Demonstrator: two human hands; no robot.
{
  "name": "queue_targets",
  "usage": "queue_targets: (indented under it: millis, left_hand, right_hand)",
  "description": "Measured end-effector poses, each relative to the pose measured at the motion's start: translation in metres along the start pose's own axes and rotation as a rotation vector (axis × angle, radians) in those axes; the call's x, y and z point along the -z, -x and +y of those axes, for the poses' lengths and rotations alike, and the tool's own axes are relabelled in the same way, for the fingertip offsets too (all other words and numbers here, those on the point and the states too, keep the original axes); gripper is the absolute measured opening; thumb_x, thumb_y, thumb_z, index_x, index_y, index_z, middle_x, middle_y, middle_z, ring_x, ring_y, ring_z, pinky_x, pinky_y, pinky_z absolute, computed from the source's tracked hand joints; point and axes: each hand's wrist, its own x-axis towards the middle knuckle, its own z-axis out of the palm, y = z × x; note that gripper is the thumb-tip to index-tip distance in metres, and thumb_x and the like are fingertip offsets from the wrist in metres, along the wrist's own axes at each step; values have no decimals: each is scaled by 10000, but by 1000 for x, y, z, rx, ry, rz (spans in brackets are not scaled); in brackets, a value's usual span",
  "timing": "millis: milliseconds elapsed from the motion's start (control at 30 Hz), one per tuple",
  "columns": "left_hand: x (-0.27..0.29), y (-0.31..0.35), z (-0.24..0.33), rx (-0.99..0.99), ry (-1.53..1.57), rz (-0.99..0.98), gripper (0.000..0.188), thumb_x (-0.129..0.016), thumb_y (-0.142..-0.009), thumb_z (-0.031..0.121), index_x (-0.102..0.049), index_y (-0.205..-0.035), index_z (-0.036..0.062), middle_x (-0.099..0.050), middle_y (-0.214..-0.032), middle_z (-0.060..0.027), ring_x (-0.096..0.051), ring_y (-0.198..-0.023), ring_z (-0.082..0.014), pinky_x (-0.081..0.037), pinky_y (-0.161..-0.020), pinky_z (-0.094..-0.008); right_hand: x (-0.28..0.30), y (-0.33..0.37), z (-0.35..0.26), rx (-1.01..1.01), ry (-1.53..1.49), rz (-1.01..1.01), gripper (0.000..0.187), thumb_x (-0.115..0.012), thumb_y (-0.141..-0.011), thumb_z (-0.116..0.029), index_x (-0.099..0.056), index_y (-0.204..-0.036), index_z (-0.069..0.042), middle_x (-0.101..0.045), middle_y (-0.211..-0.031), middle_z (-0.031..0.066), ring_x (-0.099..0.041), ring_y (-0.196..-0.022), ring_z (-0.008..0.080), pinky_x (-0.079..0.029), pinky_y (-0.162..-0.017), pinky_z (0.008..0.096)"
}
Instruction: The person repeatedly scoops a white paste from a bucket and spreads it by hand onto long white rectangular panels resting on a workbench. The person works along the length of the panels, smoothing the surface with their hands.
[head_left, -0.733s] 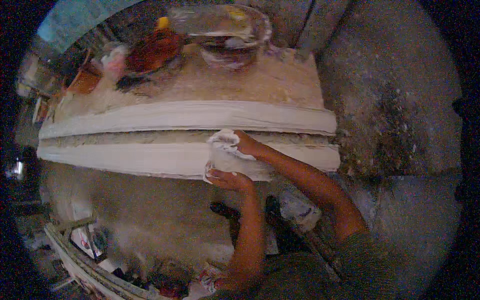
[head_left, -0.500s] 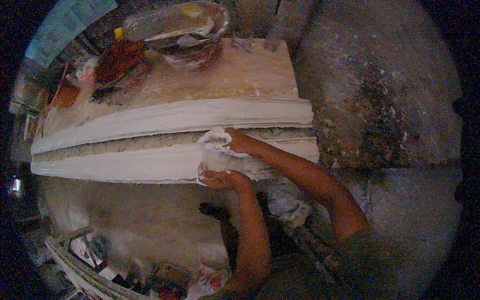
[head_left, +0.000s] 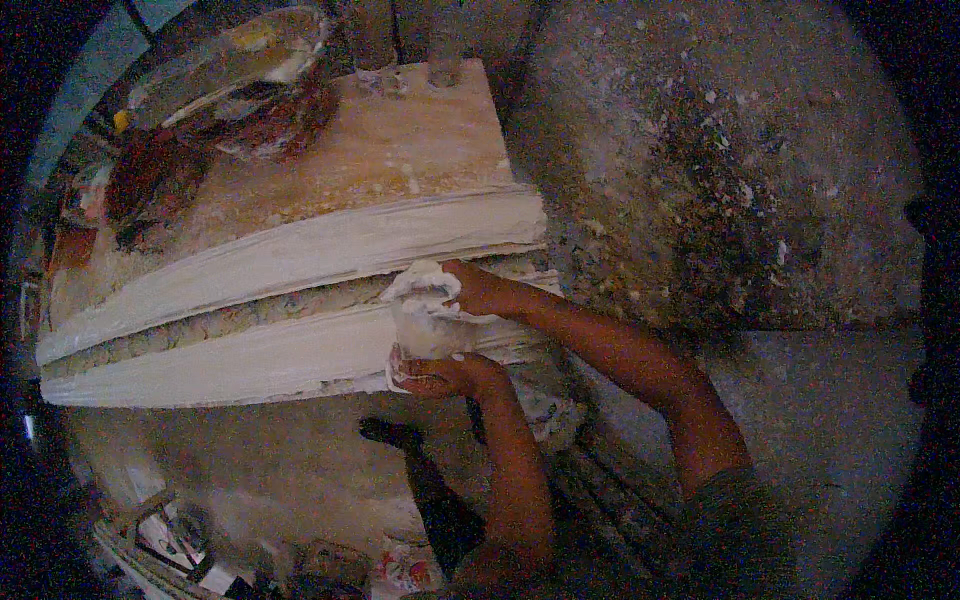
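Observation:
Two long white moulded plaster strips, the far strip (head_left: 330,240) and the near strip (head_left: 250,350), lie side by side on a board. A rough grey-brown gap runs between them. Across the near strip, toward its right end, is a pale, scraper-like plate (head_left: 437,335) with thick white paste heaped on its far side. My right hand (head_left: 480,290) grips its far end by the paste, fingers partly hidden. My left hand (head_left: 445,377) is closed round its near end, at the strip's front edge, and is smeared with white. The plate's underside is hidden.
Behind the strips, a large paste-smeared basin (head_left: 225,85) stands at the far left of the wooden board (head_left: 420,135). Stained floor (head_left: 720,170) with white splatters lies to the right. My foot (head_left: 390,433) shows below the near strip. A curved moulding (head_left: 150,560) lies at lower left.
My hands and the plate have moved right along the near strip, closer to its right end. The whole view has shifted and turned, so strips and basin sit farther left.

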Motion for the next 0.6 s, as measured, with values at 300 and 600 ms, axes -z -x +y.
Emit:
queue_targets:
  millis: [300, 600]
  left_hand:
    - [58, 147, -12, 38, -72, 76, 642, -444, -1091, 443, -294, -1560, 32, -387, -1515, -295, -477, -1326, -410, -462, -1091, -502]
    - [134, 251, 18, 102, -193, -21, 657, -452, -1082, 474, -313, -1547, 30, -420, -1495, -275, -508, -1296, -386, -472, -1082, -496]
  right_hand:
    - [23, 158, 37, 284, 126, 119, 801, -803, -853, -379, -459, -1499, -52, -516, -1508, 155, -481, -1399, 305, -358, -1182, 422]
    - [-53, 304, 51, 171, -397, 44, 651, -633, -972, -373, -429, -1532, -113, -462, -1550, 99, -428, -1432, 260, -300, -1218, 412]
